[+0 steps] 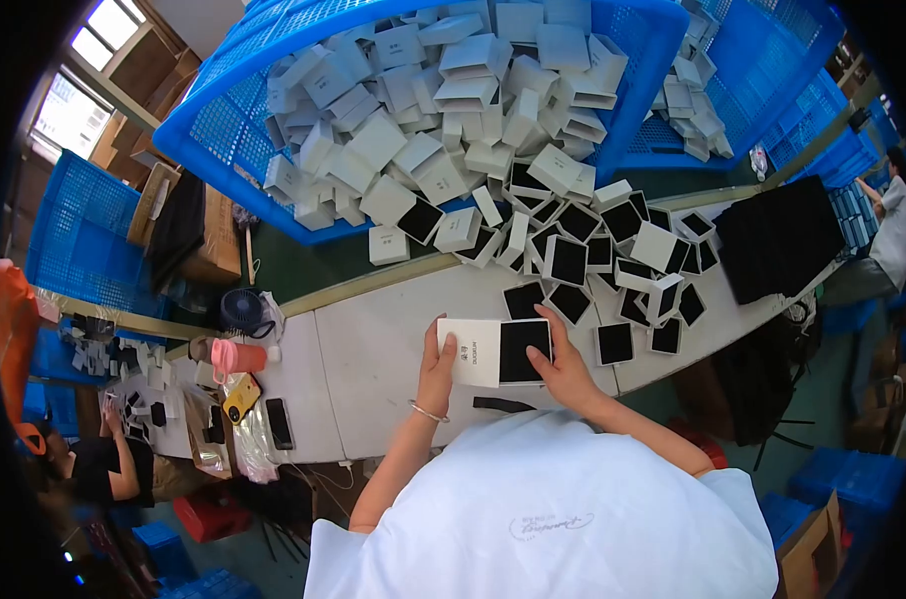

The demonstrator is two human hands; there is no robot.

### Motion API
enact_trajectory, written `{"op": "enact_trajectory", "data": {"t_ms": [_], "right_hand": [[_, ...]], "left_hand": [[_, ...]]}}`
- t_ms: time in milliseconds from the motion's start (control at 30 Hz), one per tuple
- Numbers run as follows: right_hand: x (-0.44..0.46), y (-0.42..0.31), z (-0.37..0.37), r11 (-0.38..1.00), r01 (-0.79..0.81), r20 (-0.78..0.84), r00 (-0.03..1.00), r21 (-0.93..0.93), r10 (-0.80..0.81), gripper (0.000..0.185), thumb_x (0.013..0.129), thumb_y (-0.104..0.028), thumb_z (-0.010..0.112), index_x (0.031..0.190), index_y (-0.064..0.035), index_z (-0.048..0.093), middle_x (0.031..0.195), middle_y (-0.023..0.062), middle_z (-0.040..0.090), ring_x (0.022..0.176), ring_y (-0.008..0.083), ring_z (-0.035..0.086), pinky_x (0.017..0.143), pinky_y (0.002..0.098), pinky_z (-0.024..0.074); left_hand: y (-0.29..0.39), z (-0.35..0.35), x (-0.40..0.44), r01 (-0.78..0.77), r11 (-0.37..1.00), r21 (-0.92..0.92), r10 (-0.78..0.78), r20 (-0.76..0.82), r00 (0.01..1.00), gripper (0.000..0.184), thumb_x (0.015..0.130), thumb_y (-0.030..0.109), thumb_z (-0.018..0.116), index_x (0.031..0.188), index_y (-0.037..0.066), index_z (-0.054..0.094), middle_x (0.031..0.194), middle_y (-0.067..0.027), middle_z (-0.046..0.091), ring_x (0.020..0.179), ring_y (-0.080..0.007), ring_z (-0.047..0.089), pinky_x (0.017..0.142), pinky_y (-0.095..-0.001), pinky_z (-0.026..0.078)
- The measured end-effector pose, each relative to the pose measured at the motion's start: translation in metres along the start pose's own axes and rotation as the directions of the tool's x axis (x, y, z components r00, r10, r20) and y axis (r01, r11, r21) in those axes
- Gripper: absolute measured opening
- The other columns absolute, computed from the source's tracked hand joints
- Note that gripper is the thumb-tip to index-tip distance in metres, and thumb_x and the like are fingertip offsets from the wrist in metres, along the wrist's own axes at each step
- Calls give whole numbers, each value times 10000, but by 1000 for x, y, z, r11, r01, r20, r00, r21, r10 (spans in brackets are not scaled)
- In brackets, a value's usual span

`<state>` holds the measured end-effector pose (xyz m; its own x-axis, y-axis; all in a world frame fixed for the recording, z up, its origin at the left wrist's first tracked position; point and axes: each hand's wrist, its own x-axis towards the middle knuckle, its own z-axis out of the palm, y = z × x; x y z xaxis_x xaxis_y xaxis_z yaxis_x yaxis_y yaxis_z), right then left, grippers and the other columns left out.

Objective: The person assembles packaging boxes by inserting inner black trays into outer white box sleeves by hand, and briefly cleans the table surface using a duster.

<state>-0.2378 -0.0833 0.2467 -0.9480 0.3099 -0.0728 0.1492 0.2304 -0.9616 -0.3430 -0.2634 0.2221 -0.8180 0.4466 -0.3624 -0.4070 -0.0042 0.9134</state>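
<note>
My left hand (436, 369) grips a white printed box sleeve (480, 364), thumb on its top face. Around the edge of a white box tray with a black lining (518, 351) my right hand (565, 367) is closed, its thumb on the black surface. Sleeve and tray meet edge to edge above the table; I cannot tell how far the tray sits inside. A short black strip (503, 404) lies on the table just below them. To the right is a pile of white trays with black linings (566, 262).
A big blue crate (228, 165) full of white sleeves leans over the table's (373, 329) far side. Black cloth (780, 240) lies at right. A pink cup (235, 357), a fan (243, 311) and phones (279, 424) stand or lie at left. Other people sit at both ends.
</note>
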Motion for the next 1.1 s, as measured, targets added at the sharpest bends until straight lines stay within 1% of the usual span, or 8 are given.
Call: {"op": "enact_trajectory", "data": {"t_ms": [267, 467, 567, 733, 800, 900, 1000, 1100], "right_hand": [[31, 48, 59, 872, -135, 145, 987, 470, 74, 738, 959, -453, 388, 1463, -54, 24, 1481, 187, 167, 1380, 276, 164, 1107, 346, 146], [169, 101, 73, 672, 219, 111, 973, -707, -200, 790, 744, -278, 741, 1335, 6, 301, 1351, 248, 323, 1126, 375, 496, 924, 405, 444], [211, 76, 85, 701, -92, 68, 978, -707, 197, 873, 707, -293, 772, 1353, 1, 264, 1351, 296, 288, 926, 351, 617, 765, 371, 526], [230, 121, 101, 512, -169, -196, 981, -842, 2, 582, 708, -139, 702, 1208, -21, 430, 1213, 257, 410, 683, 301, 657, 555, 343, 543], [222, 126, 90, 484, 31, 28, 1000, -875, -13, 404, 703, -69, 659, 1076, -18, 511, 1177, 216, 444, 659, 293, 652, 538, 348, 539], [179, 113, 66, 599, 171, 151, 985, -782, -83, 294, 717, -83, 654, 992, -38, 560, 1146, 149, 497, 738, 312, 638, 636, 374, 528], [126, 81, 34, 766, 275, 261, 955, -581, -144, 259, 741, -133, 661, 972, -60, 571, 1176, 121, 510, 801, 305, 624, 712, 381, 509], [82, 73, 11, 930, 110, 337, 941, -350, 15, 252, 766, -237, 687, 914, -64, 579, 1226, 92, 509, 788, 278, 609, 716, 374, 492]], "left_hand": [[-28, 2, -1, 0, 991, 132, 9, -67, 998, 570, 957, 318, 477, 1383, 25, 236, 1326, -154, 394, 1212, -226, 388, 1021, -322, 307], [-129, -106, -15, 212, 950, 229, -126, -338, 933, 592, 899, 230, 594, 1355, 12, 287, 1261, -165, 477, 1152, -226, 470, 979, -330, 371], [-187, -152, -35, 181, 954, 241, -48, -471, 881, 612, 884, 238, 615, 1351, 4, 296, 1270, -181, 471, 1156, -238, 475, 967, -342, 386], [-198, -179, -45, 228, 929, 290, -36, -543, 839, 635, 831, 264, 665, 1316, -5, 357, 1236, -216, 470, 1152, -306, 468, 973, -373, 374], [-148, -155, -48, 611, 469, 638, 148, -738, 658, 669, 777, 262, 700, 1302, -2, 379, 1186, -215, 460, 1119, -335, 450, 970, -389, 360], [-142, -161, -9, 237, 700, 674, 321, -593, 739, 562, 773, 250, 707, 1224, 9, 475, 1145, -184, 480, 1066, -295, 479, 925, -397, 400], [-92, -120, 65, 139, 990, 20, -124, -337, 933, 441, 876, 274, 621, 1204, 12, 487, 1121, -116, 552, 976, -202, 563, 835, -322, 487], [-102, -91, 170, -72, 873, 481, 202, -222, 954, 574, 786, 352, 710, 1156, -34, 503, 1114, -174, 555, 995, -259, 563, 833, -339, 472]]}}
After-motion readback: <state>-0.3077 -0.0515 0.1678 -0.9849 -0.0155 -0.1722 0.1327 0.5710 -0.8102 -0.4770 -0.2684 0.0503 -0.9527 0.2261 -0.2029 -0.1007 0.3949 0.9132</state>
